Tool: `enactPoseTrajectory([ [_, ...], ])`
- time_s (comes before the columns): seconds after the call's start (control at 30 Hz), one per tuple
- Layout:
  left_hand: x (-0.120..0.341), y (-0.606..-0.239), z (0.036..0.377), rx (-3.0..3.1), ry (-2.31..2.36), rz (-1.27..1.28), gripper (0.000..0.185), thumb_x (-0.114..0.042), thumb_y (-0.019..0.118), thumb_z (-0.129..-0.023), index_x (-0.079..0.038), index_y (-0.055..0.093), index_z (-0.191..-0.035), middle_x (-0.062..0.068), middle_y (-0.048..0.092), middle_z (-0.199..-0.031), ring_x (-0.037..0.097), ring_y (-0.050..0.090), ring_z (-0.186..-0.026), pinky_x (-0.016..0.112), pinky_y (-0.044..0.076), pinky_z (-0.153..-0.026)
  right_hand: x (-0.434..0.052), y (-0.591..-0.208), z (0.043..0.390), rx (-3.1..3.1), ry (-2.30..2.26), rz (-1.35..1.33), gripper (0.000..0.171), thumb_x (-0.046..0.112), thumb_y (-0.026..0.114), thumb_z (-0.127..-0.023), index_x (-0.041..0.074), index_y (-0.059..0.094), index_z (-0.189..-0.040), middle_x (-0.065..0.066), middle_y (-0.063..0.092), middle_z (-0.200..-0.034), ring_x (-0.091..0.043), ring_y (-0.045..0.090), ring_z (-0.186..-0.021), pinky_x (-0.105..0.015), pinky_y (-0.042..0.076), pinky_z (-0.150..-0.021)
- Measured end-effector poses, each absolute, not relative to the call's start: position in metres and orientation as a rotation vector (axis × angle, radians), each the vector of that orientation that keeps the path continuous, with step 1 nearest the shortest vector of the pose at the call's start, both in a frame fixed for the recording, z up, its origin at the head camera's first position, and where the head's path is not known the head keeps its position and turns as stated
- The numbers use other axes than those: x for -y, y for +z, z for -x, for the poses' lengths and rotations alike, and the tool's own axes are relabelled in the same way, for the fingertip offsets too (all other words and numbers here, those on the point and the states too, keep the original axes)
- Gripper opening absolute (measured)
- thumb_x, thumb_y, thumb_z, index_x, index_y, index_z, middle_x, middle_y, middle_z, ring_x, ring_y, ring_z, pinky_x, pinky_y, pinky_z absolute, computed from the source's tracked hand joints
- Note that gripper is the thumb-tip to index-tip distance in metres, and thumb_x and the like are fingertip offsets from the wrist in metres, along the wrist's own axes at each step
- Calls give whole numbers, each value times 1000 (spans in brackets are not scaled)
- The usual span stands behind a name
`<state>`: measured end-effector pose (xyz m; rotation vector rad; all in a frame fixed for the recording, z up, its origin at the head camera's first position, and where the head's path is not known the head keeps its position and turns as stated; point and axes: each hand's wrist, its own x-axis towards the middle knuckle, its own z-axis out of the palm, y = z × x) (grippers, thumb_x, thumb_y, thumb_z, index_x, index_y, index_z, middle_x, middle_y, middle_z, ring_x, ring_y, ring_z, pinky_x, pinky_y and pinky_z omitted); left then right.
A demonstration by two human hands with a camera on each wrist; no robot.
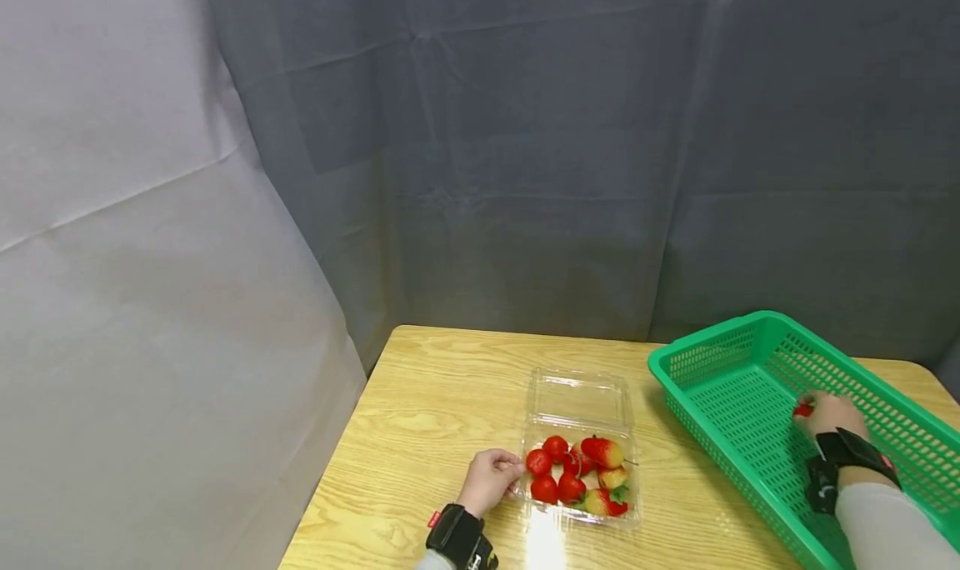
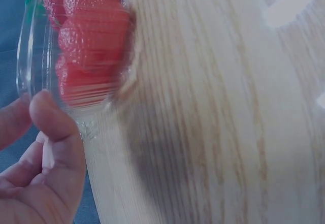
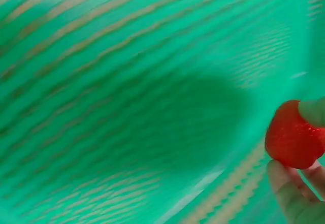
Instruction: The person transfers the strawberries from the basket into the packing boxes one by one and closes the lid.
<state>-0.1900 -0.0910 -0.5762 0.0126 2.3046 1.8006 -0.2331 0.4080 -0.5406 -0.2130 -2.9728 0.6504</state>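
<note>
In the head view, a clear plastic clamshell container [image 1: 579,397] stands with its lid folded back. Several red strawberries [image 1: 543,488] and some yellow-and-red ones [image 1: 602,451] fill its base. My left hand [image 1: 486,480] pinches the container's left rim between thumb and finger; the left wrist view shows the thumb [image 2: 48,115] against the clear edge. Over the inside of a green plastic basket [image 1: 720,462], my right hand [image 1: 832,413] holds a red strawberry [image 3: 292,135] between thumb and fingers. Part of that hand lies outside the right wrist view.
The wooden table [image 1: 405,437] carries both the container and, to its right, the large slotted basket. Grey cloth [image 1: 525,153] hangs behind the table, and a paler cloth [image 1: 150,303] hangs along the left side.
</note>
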Motion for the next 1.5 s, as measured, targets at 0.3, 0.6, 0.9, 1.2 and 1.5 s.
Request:
enactPoseTrajectory([
  [0.3, 91, -578, 189, -2315, 1781, -14, 10, -4, 65, -82, 4, 64, -88, -1, 54, -61, 7, 50, -47, 21, 47, -44, -293, -462, 253, 2500, 1042, -350, 32, 12, 63, -86, 3, 55, -116, -20, 42, -112, -32, 45, -94, -45, 46, -76],
  [0.6, 91, -575, 190, -2313, 1808, -33, 9, -2, 64, -82, 5, 63, -87, -1, 52, -59, 6, 49, -45, 18, 44, -42, -175, -458, 231, 2543, 1121, -900, 26, 4, 70, -79, 9, 63, -103, -5, 55, -99, -20, 55, -84, -34, 53, -69],
  [0.9, 90, -574, 190, -2311, 1818, -24, 8, -1, 64, -82, 6, 63, -86, 1, 53, -59, 7, 48, -45, 19, 43, -42, -126, -515, 218, 2885, 1124, -1161, 20, 5, 69, -79, 6, 62, -98, -4, 56, -96, -20, 54, -86, -31, 50, -74],
  [1.2, 90, -575, 190, -2297, 1822, -27, 11, -2, 64, -83, 7, 63, -89, 0, 53, -61, 7, 49, -46, 18, 44, -43, -109, -538, 214, 3001, 963, -1252, 22, 9, 71, -78, 9, 62, -98, -2, 54, -98, -17, 54, -90, -32, 48, -80],
  [1.5, 90, -573, 188, -2293, 1853, -45, 12, -1, 65, -81, 9, 63, -88, 1, 54, -62, 5, 48, -46, 17, 43, -42, -114, -521, 231, 2981, 1013, -1200, 25, 8, 68, -80, 4, 62, -104, -9, 61, -101, -25, 57, -91, -37, 50, -77],
])
